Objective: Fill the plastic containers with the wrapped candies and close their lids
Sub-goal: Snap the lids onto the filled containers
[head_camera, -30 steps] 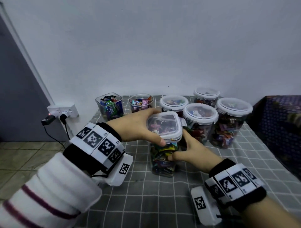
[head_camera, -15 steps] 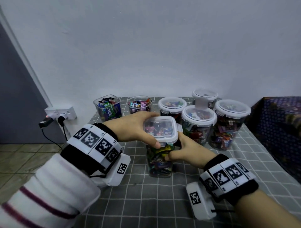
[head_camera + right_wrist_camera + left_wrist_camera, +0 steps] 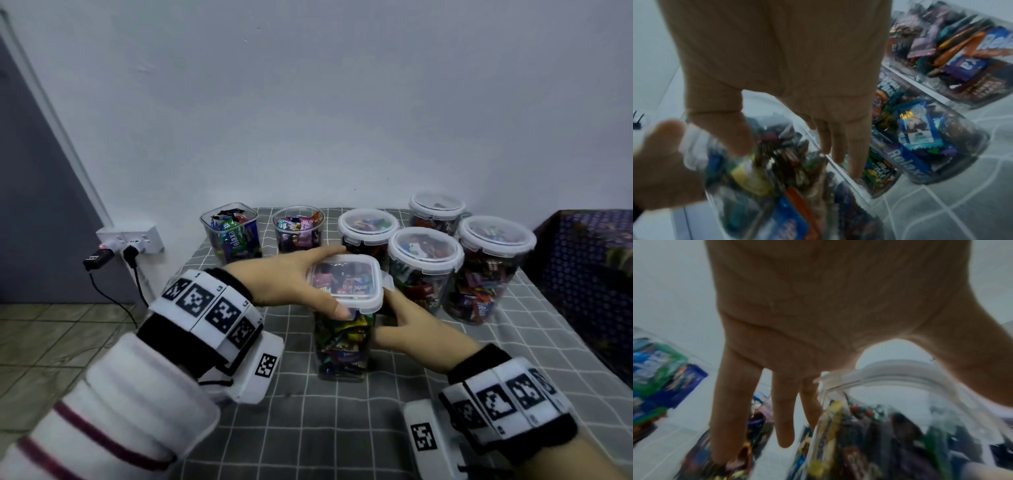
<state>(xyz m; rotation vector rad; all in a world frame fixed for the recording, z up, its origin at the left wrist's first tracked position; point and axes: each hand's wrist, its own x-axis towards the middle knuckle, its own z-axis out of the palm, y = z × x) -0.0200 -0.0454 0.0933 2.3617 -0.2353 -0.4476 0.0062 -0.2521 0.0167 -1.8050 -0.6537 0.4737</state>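
Clear plastic container point(image 3: 342, 342) of candies is standing between both hands; left hand point(image 3: 284, 284) is gripping its white lid point(image 3: 346, 282), fingers spread; right hand point(image 3: 411, 329) fingers are curling around its side.

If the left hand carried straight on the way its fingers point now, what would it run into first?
Probably the round lidded container just beyond the fingertips of the left hand, which grips the square lid of the tall container. Depth is unclear, so it might pass just over it.

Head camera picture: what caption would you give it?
Both hands hold a lidded square candy jar on the checked tablecloth.
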